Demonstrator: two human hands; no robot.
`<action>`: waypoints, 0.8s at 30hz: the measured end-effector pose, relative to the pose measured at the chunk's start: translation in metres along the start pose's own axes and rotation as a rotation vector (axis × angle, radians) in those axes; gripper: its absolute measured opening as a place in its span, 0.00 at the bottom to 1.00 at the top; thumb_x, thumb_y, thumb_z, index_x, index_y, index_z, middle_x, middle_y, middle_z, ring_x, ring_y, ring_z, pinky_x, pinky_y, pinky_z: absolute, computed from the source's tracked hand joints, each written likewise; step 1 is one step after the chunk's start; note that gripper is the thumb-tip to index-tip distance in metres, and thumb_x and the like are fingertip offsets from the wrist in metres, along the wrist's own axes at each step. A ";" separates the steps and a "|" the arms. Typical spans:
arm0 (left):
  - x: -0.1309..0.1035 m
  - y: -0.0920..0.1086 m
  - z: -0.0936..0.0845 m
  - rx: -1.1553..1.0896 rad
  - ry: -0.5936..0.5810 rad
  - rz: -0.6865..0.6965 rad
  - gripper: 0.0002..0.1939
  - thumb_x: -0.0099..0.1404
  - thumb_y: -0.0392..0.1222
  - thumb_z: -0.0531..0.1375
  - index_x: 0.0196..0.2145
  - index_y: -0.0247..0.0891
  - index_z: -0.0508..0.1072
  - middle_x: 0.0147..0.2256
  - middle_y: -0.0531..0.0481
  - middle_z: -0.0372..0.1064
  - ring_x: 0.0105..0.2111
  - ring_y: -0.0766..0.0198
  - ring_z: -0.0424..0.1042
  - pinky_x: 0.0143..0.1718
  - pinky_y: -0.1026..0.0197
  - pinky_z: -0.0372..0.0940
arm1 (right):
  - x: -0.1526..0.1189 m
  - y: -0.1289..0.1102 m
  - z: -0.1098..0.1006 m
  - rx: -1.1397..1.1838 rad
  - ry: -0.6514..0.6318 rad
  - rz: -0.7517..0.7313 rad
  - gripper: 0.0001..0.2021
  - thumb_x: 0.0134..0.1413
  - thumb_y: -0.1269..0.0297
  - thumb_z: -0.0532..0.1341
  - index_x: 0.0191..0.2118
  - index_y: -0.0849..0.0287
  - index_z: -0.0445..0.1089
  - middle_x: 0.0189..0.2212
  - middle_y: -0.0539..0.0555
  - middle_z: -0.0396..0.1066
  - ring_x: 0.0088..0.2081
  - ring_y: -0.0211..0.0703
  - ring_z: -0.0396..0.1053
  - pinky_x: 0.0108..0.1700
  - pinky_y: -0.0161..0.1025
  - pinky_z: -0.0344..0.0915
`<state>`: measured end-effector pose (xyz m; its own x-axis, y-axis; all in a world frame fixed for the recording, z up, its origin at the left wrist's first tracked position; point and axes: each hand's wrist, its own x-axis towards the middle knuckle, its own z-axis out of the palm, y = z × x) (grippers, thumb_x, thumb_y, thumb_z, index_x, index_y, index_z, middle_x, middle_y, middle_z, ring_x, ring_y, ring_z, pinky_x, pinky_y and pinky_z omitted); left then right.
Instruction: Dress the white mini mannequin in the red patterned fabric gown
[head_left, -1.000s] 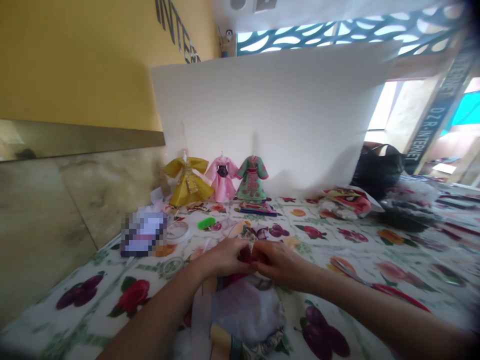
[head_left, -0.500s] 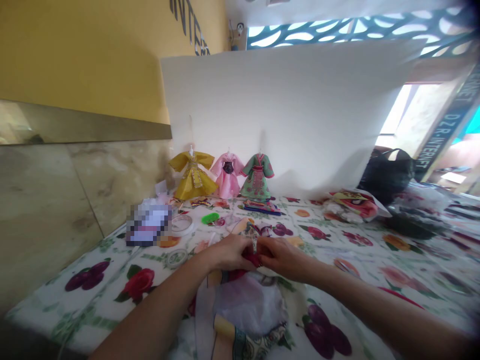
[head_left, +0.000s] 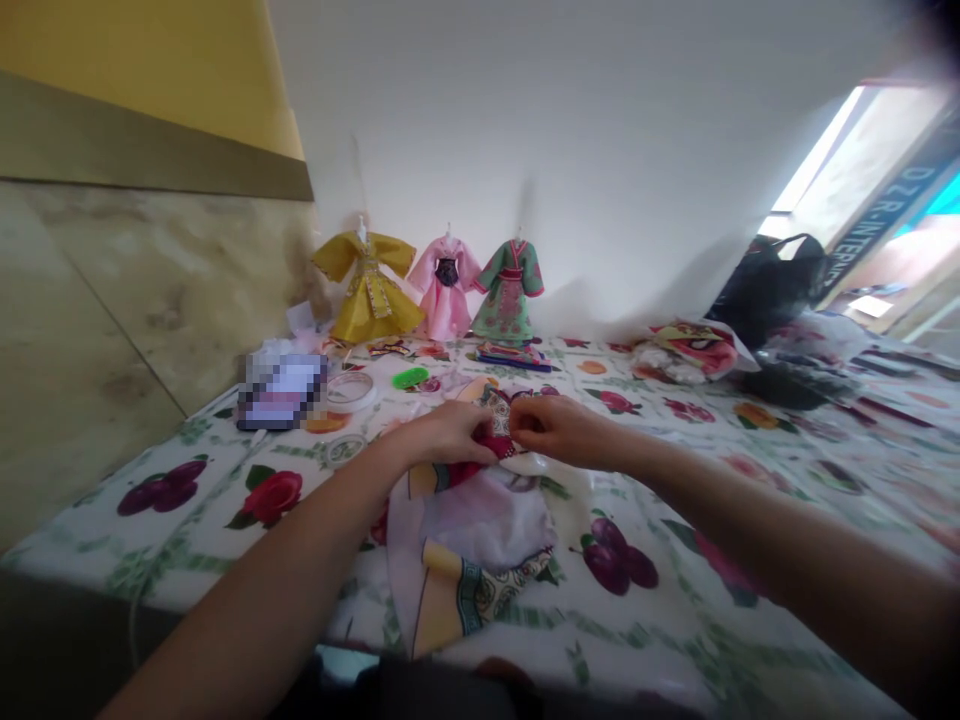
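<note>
A small doll garment [head_left: 484, 515] lies in front of me, with a sheer lilac skirt and a cream piece with a teal patterned border [head_left: 480, 595]. My left hand [head_left: 450, 435] is closed, with its thumb and fingers pinching the dark red cloth [head_left: 487, 450] at the garment's upper part. A beaded edge shows near those fingertips. Just right of it, my right hand [head_left: 559, 430] is curled into a pinch over the patterned cloth [head_left: 496, 408]; what it holds, if anything, is too small to make out. The two hands are slightly apart.
Three doll dresses, yellow [head_left: 367, 290], pink [head_left: 448, 285] and green [head_left: 511, 290], stand at the back. Left are a phone [head_left: 281, 392], a tape roll [head_left: 350, 390] and a green oval item [head_left: 411, 378]. Bundled cloth [head_left: 694, 350] and a black bag [head_left: 776, 285] stand right, on a floral tablecloth [head_left: 285, 560].
My view has tilted down, showing the table's near edge. My right hand has drawn a little away from the left, uncovering more red cloth and beads. The left hand keeps its pinch.
</note>
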<state>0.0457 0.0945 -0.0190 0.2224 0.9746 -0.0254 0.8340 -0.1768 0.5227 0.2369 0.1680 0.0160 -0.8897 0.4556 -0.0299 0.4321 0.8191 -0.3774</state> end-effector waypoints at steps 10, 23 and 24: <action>0.004 -0.006 0.003 0.051 0.024 0.050 0.09 0.58 0.46 0.63 0.30 0.39 0.70 0.27 0.54 0.66 0.28 0.65 0.64 0.27 0.63 0.52 | 0.000 -0.008 0.004 -0.090 -0.069 0.112 0.02 0.53 0.69 0.58 0.30 0.59 0.64 0.26 0.49 0.66 0.28 0.36 0.61 0.29 0.35 0.52; 0.005 -0.008 0.006 0.034 0.031 0.052 0.07 0.58 0.43 0.63 0.30 0.39 0.70 0.27 0.55 0.67 0.28 0.65 0.65 0.26 0.64 0.53 | 0.000 -0.008 0.007 -0.080 -0.057 0.120 0.04 0.54 0.66 0.58 0.30 0.59 0.63 0.26 0.49 0.66 0.27 0.36 0.60 0.28 0.36 0.51; 0.005 -0.008 0.006 0.032 0.032 0.053 0.07 0.57 0.43 0.63 0.30 0.39 0.70 0.27 0.55 0.67 0.28 0.65 0.65 0.26 0.64 0.53 | 0.000 -0.008 0.007 -0.073 -0.055 0.114 0.03 0.54 0.67 0.58 0.30 0.59 0.63 0.26 0.50 0.66 0.27 0.37 0.60 0.28 0.36 0.51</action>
<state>0.0429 0.0997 -0.0286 0.2508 0.9676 0.0294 0.8371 -0.2320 0.4955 0.2325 0.1591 0.0122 -0.8402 0.5289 -0.1196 0.5383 0.7872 -0.3008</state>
